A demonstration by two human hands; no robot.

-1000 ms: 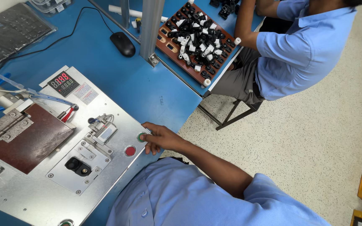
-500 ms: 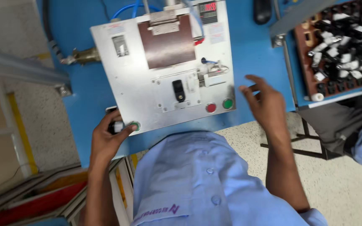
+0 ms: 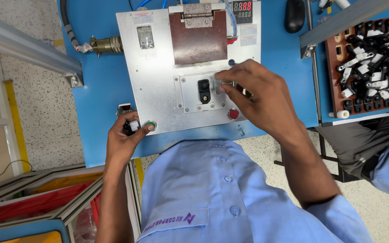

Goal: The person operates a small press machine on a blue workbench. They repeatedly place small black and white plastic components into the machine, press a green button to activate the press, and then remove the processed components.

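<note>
Fixture plate (image 3: pixel 158 85) of bare metal is shown on a blue bench (image 3: pixel 284 67), with a small black part (image 3: pixel 204 90) seated in its central nest, so loading is judged complete. The right hand (image 3: pixel 257 96) is held over the clamp beside the nest, fingers (image 3: pixel 223 75) curled and nearly closed; whether anything is gripped cannot be told. The part lies just left of those fingertips. The left hand (image 3: pixel 122 139) holds a small black-and-white piece (image 3: pixel 132 126), thumb resting by the green button (image 3: pixel 150 125). Pressing is judged still outstanding.
</note>
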